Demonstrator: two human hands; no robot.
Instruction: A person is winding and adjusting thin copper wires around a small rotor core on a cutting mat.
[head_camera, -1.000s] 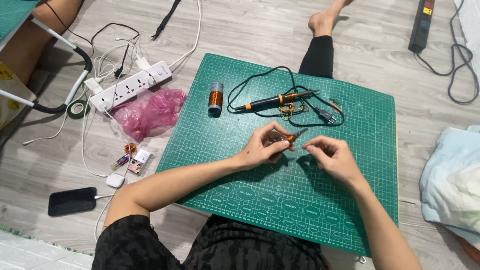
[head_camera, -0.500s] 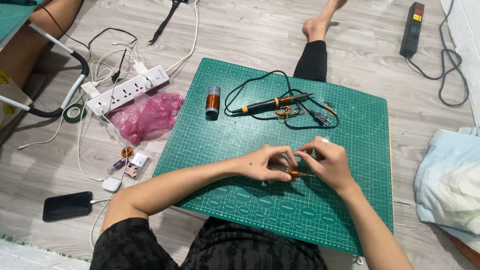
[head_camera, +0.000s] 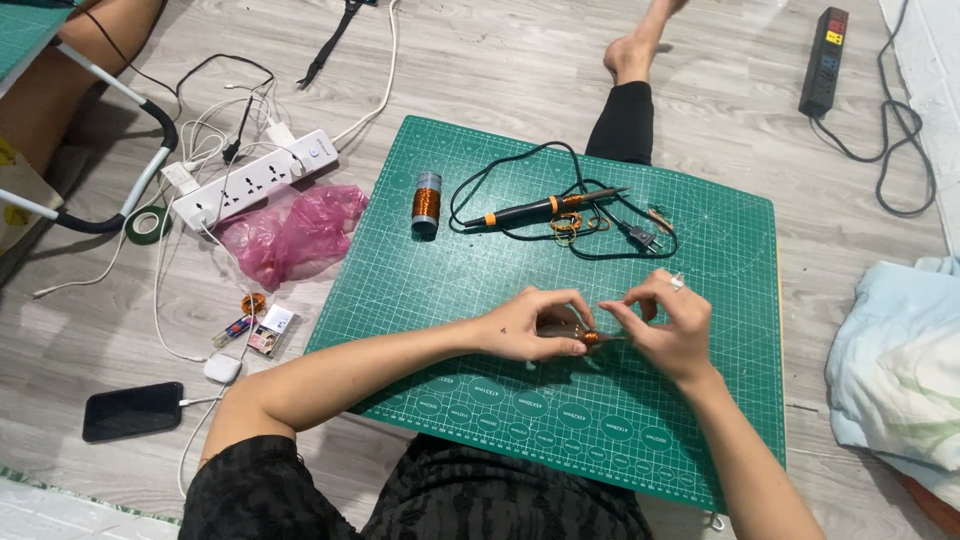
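Both my hands meet low over a green cutting mat on the floor. My left hand pinches a small copper-wound coil between thumb and fingers. My right hand, a ring on one finger, touches the same coil from the right with its fingertips. Farther back on the mat lie a spool of copper wire and a soldering iron with its black cord looped around it.
A white power strip with cables, a pink plastic bag, a green tape roll, small parts and a black phone lie left of the mat. A black power strip lies at the back right, pale cloth at the right.
My hands have come closer together and slightly nearer to me on the mat. They now close around the small coil; the view has shifted a little.
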